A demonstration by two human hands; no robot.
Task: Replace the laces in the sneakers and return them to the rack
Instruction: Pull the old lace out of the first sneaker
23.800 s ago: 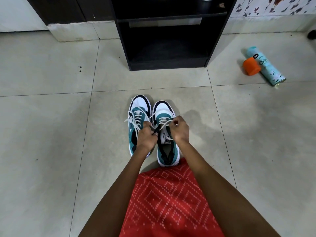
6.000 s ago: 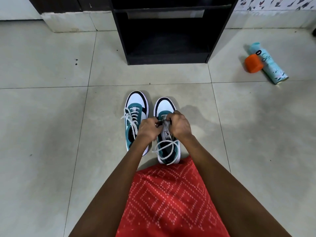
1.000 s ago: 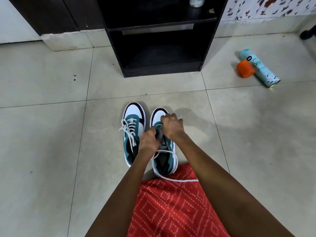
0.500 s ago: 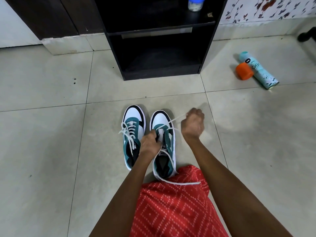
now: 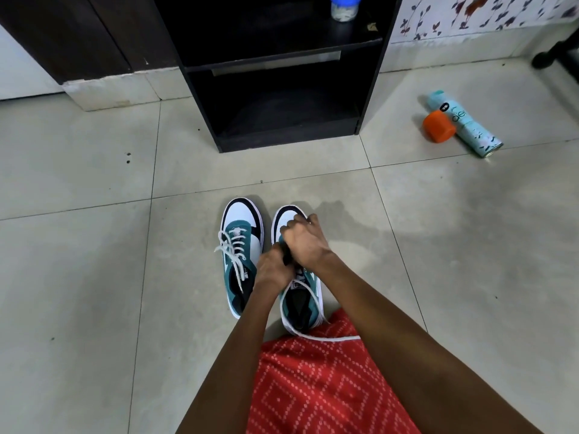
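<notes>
I see a pale tiled floor carrying the left sneaker and right sneaker side by side, a loose lace trailing behind the right one, the black rack beyond, and a spray can just beside an orange cap.

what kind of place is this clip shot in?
Probably a room in a home: pale tiled floor, a black shelf unit standing against the wall, floral wallpaper beside it, and a spray can lying on the floor.
</notes>
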